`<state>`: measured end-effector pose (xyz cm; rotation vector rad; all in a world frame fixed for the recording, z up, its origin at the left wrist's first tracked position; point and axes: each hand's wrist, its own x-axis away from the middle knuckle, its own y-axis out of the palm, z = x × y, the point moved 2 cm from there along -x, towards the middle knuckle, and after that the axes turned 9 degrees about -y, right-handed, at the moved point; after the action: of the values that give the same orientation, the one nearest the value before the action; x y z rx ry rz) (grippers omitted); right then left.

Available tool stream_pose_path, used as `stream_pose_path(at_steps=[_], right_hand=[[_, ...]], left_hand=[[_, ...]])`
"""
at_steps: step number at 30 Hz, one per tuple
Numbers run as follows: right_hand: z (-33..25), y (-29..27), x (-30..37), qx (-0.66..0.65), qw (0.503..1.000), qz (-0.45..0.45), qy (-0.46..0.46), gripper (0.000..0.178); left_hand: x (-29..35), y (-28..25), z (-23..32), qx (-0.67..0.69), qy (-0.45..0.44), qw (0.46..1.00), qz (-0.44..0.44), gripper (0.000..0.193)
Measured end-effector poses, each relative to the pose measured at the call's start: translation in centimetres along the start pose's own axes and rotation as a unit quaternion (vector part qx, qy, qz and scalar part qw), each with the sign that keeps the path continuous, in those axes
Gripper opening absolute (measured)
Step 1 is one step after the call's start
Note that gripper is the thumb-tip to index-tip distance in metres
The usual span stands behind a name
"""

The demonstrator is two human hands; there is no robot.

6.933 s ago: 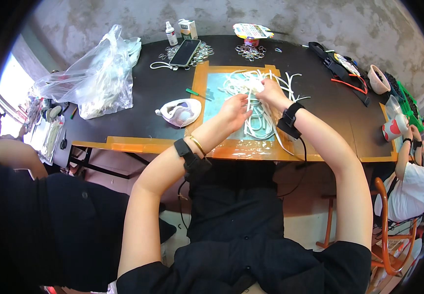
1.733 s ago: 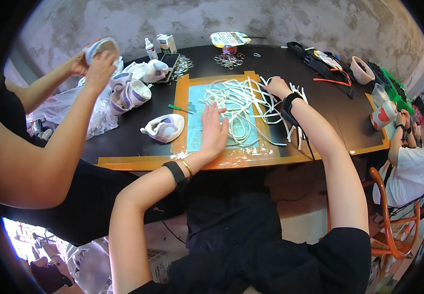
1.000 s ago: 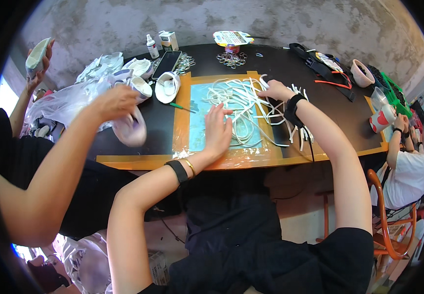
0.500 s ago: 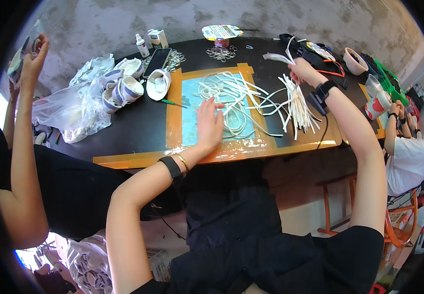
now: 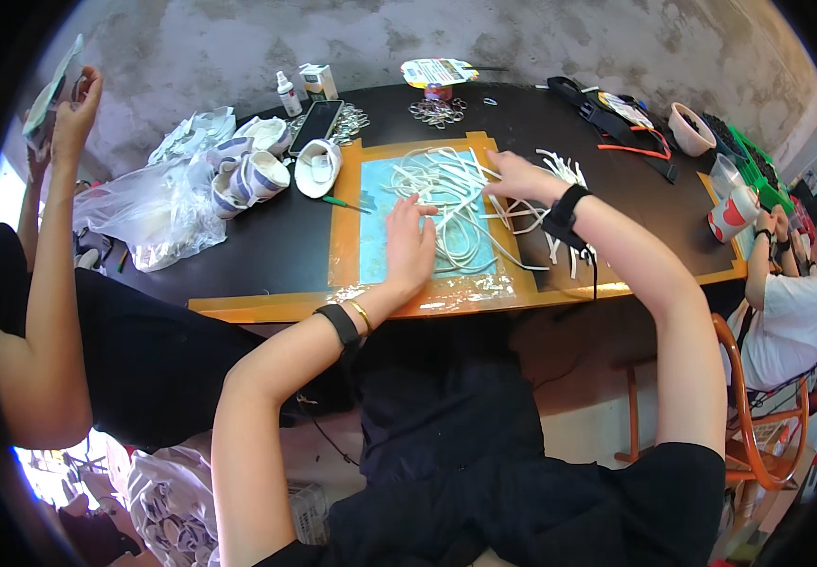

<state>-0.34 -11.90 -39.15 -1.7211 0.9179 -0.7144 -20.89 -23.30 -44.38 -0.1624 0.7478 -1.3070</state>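
A loose tangle of white cords lies on a light blue sheet framed with orange-brown tape. My left hand rests over the tangle's left side, fingers spread and nothing gripped. At its upper right edge, my right hand reaches in from the right; thumb and forefinger are apart, touching the cords, and the other fingers are partly hidden. Beyond that wrist lies a bundle of shorter white cords, partly covered by my forearm. A green-handled awl-like tool lies left of the sheet, beside a small white shoe.
Several small white-and-purple shoes and a clear plastic bag lie at left, near a phone and metal rings. Black straps and a pinkish bowl stand far right. A co-worker's arm is at left.
My right hand has come down and left from above the cord bundle, where it held up a white strip, to the tangle. My left hand stays on the cords. The view has shifted slightly.
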Motion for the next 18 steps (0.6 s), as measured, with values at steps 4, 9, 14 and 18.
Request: stream_pose_path(at_steps=[4, 9, 14, 18], right_hand=[[-1.1, 2.4, -2.6, -0.014, 1.000, -0.003, 0.007, 0.076], [-1.5, 3.1, -3.6, -0.017, 0.995, 0.070, 0.070, 0.057], [-1.4, 3.7, -4.1, -0.053, 0.995, 0.010, 0.084, 0.036], [-1.3, 3.2, -4.4, -0.043, 0.992, 0.098, 0.066, 0.028]], left_hand=[[0.0, 0.0, -0.1, 0.004, 0.006, 1.000, 0.014, 0.015], [-0.1, 0.0, -0.3, -0.001, -0.004, 1.000, -0.002, 0.018], [0.0, 0.1, -0.1, 0.025, 0.005, 1.000, 0.006, 0.015], [0.0, 0.2, -0.2, 0.007, 0.003, 1.000, 0.028, 0.015]])
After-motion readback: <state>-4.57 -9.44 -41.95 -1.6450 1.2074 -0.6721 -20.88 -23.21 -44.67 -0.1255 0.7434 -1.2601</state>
